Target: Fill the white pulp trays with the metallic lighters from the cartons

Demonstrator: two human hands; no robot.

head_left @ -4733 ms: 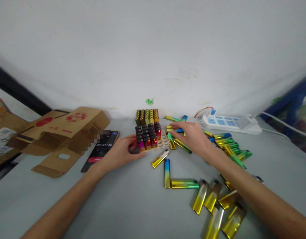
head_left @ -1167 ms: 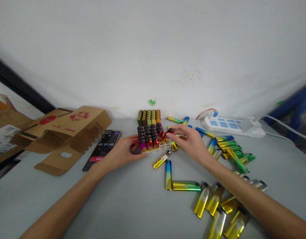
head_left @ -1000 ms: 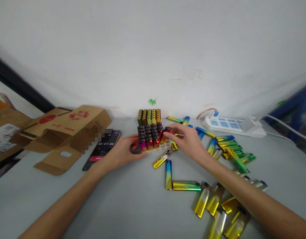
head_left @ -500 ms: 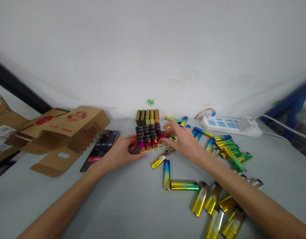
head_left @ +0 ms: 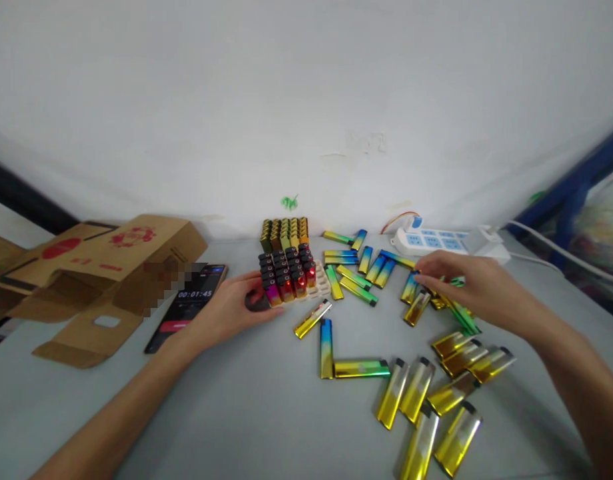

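My left hand (head_left: 231,303) grips the left side of a pale slotted tray (head_left: 322,283), its thumb along the front. Several lighters with black tops (head_left: 285,267) stand upright in the tray, their bodies purple, red and orange. The slots at its right end hold nothing. My right hand (head_left: 466,290) is over the loose lighters at the right, fingers bent and tips close together beside a blue lighter (head_left: 409,288). What its fingertips hold, if anything, is hidden. A gold-and-silver lighter (head_left: 312,320) lies before the tray.
Upright gold-topped lighters (head_left: 285,233) stand behind the tray by the wall. Gold lighters (head_left: 456,440) lie scattered front right. A power strip (head_left: 431,241) sits at the back right. To the left are a phone (head_left: 179,310) showing a timer and an open cardboard box (head_left: 136,247).
My right hand has moved from the tray's right end out to the loose lighters on the right. My left hand still grips the tray. The view has shifted slightly.
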